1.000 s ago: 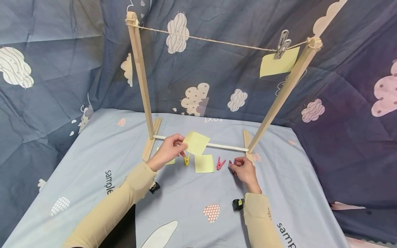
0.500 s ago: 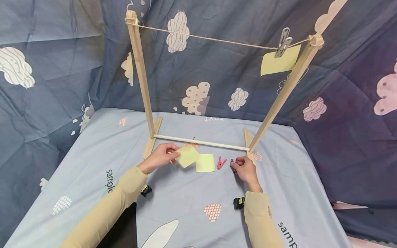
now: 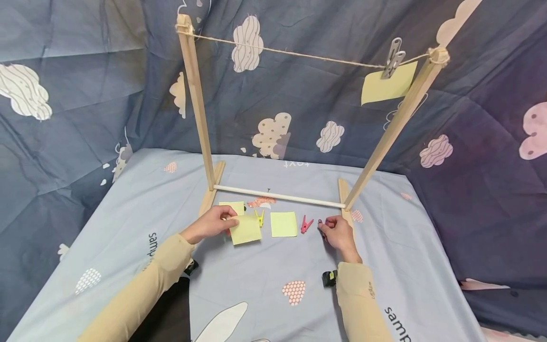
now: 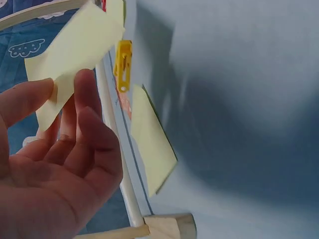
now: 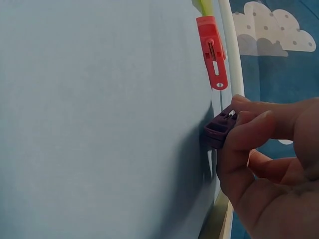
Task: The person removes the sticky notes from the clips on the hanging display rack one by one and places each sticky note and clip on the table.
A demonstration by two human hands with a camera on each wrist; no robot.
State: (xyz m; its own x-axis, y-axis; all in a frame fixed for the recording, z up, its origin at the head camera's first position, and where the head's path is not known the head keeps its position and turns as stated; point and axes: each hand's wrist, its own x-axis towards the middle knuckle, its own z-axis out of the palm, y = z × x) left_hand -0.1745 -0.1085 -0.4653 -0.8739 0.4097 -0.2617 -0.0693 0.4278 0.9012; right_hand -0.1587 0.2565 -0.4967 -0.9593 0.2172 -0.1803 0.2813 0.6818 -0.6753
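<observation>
Between thumb and fingers, my left hand [image 3: 210,224] pinches a pale yellow paper note [image 3: 247,232] by its edge. In the head view this note overlaps part of a second note [image 3: 231,206] lying at the left post's foot. A yellow clothespin [image 3: 259,218] lies just beyond the held note. My right hand [image 3: 340,232] pinches a purple clothespin [image 5: 219,128], low over the cloth, with fingers covering part of it. To its left lies a pink clothespin [image 3: 306,224], and further left another yellow note [image 3: 284,224].
A wooden frame stands behind the hands, with a left post [image 3: 196,104], a right post [image 3: 395,128] and a white bottom rod [image 3: 278,195]. Along the top runs a twine line [image 3: 299,53]. A metal clip [image 3: 393,59] holds a yellow note [image 3: 386,86] on it near the right post.
My left hand has moved left and toward me, carrying the note down from in front of the rod. The yellow clothespin and left note show again. My right hand has barely moved.
</observation>
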